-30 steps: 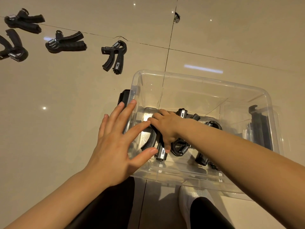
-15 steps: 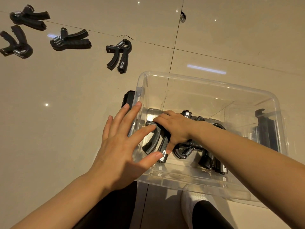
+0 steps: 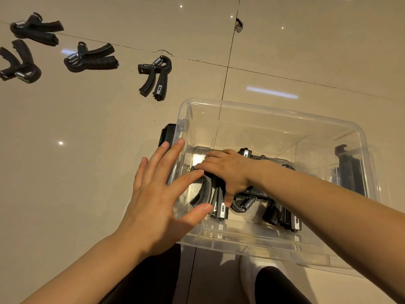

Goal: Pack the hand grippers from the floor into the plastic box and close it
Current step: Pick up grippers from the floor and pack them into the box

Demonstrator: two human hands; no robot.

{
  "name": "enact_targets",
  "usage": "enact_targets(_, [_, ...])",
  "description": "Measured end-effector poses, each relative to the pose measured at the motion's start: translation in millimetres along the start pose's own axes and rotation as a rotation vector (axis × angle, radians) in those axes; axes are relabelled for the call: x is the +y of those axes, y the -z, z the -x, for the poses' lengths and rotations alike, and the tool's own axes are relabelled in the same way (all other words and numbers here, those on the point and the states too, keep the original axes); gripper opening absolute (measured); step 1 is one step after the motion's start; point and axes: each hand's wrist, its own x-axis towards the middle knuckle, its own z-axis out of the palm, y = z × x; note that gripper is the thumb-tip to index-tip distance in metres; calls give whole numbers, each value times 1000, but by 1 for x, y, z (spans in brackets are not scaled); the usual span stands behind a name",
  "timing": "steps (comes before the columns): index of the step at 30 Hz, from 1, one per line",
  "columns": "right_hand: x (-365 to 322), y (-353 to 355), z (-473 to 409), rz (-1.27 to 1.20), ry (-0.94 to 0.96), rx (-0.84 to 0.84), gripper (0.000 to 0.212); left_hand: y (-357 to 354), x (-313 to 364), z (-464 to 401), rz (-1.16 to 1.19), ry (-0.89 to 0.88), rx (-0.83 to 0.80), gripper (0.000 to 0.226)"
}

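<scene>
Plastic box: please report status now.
Left hand open against plastic box wall. Right hand setting hand gripper inside. Four grippers on floor.

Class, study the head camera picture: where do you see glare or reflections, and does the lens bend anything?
Head view: warm, yellowish light; the glossy floor tiles carry small white glints and a bluish streak reflection; the clear plastic box shows bright glare on its bottom near the right hand; wide-angle distortion bows the box rim and the tile joints; the left hand looks oversized.
</scene>
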Motion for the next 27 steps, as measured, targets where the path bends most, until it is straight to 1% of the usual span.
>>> enact_targets(4, [1,-3,2,32,-9,32,126,-1,-1,0,-13,-4,11,57])
enact_targets(8, [-2,-16,27,68,-4,162,118,2,1,2,-5,-5,17,53])
enact_targets(10, [-10,-22,52,36,-27,201,113,3,0,3,-10,-15,21,51])
enact_targets(12, [-18,-24,83,-55,-97,257,101,4,2,4,-59,-16,34,52])
enact_targets(14, [-29,-22,120,-214,-194,354,88,8,6,4,-129,-3,17,54])
enact_targets(17, [-52,-15,184,-473,-401,538,65,23,13,4,-271,2,-93,57])
enact_targets(19, [-71,-10,228,-618,-464,613,49,45,26,3,-227,-46,-129,54])
enact_targets(20, [-81,-7,248,-649,-463,611,45,60,35,4,-177,-62,-124,51])
enact_targets(21, [-92,-2,267,-660,-455,593,41,79,47,7,-124,-62,-151,48])
enact_targets(22, [-102,4,285,-665,-449,582,38,100,58,12,-112,-82,-162,47])
enact_targets(24, [-120,21,315,-669,-444,620,33,141,80,25,-173,-134,-117,43])
enact_targets(27, [-154,51,347,-675,-400,755,27,203,119,57,-224,-204,10,35])
